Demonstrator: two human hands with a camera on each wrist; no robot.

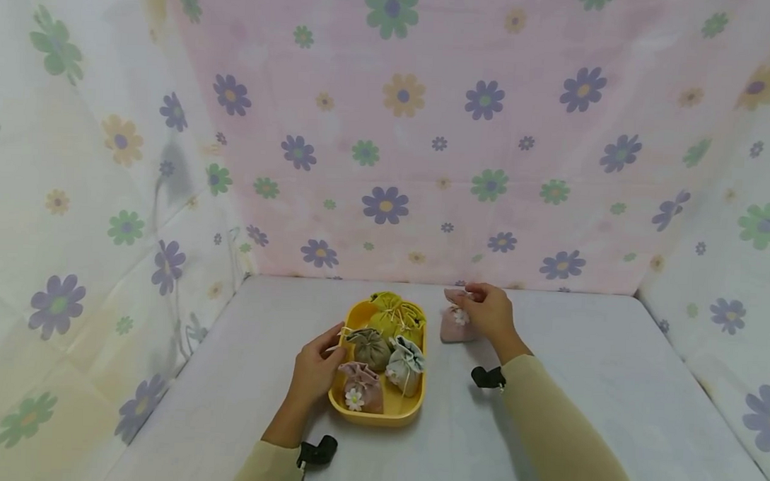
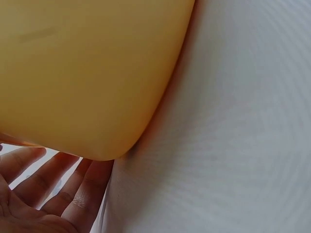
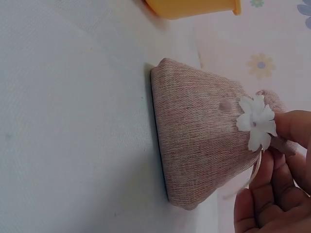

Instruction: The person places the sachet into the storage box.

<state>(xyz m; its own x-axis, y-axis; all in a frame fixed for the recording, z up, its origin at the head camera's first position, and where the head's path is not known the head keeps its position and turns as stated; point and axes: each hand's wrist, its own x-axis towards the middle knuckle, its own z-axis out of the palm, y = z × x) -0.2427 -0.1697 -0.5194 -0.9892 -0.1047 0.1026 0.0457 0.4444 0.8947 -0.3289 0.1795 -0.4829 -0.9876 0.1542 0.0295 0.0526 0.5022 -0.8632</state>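
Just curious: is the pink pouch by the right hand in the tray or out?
Out: the pink linen drawstring pouch stands on the table, beside the yellow plastic tray.

A small pink drawstring pouch (image 1: 455,323) of coarse woven cloth stands upright on its flat base, pinched at its gathered neck by the fingers of the right hand (image 1: 489,311); a white fabric flower (image 3: 256,121) sits on its side near the neck. It stands well apart from the left hand (image 1: 315,369), which rests against a yellow tray (image 1: 411,408).
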